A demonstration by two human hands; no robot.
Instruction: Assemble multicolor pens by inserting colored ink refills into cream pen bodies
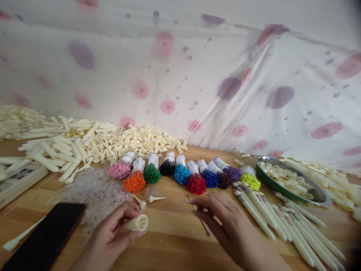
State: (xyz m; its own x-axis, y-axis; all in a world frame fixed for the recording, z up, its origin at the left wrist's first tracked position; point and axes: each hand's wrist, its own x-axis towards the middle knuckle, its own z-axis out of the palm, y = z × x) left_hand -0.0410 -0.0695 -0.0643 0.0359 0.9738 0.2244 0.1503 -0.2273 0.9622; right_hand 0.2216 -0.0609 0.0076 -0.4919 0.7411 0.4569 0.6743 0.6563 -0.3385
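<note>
My left hand (pixel 113 233) is closed around a cream, slotted pen collar (pixel 141 223), its round open end turned towards me. A small cream stem-like part (pixel 141 203) sits at the tips of the same fingers. My right hand (pixel 222 218) has its thumb and forefinger together on a thin pen refill with a purple end (pixel 207 231). A faint, blurred thin streak also sticks out left from these fingertips; I cannot make out what it is. Another cream stem-like part (pixel 156 198) lies on the table between the hands.
Several colour-sorted refill bundles (pixel 182 173) line the table. Cream parts (pixel 141 139) are heaped behind. Clear plastic pieces (pixel 90 195) and a phone (pixel 47 237) lie left. Assembled multicolour pens (pixel 293 233) and a green-sided bowl (pixel 267 180) are right. A flowered plastic sheet (pixel 169 82) hangs behind.
</note>
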